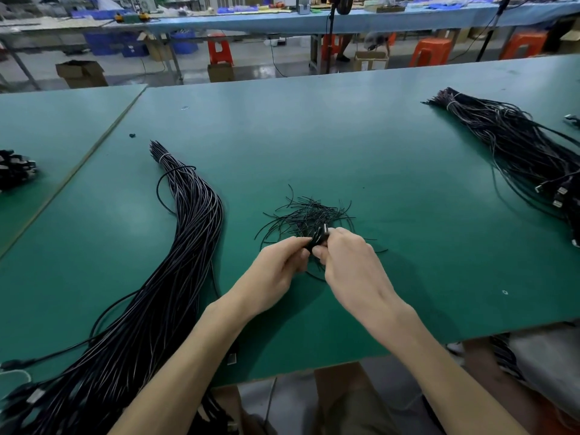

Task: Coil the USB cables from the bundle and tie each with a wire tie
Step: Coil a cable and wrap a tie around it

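A long bundle of black USB cables [188, 233] lies on the green table [314, 146] to my left, tied near its far end with a pale band. A loose heap of black wire ties [310, 213] lies in the middle. Just in front of that heap, my left hand [282, 262] and my right hand [348, 255] meet, both pinching a small coiled black cable [320, 237] whose plug ends stick up between my fingers. Most of the coil is hidden by my fingers.
A second black cable bundle [514, 146] with metal plugs lies at the far right. A pile of coiled cables [14, 169] sits at the left edge on the neighbouring table. Beyond the far edge are cardboard boxes, orange stools and blue benches.
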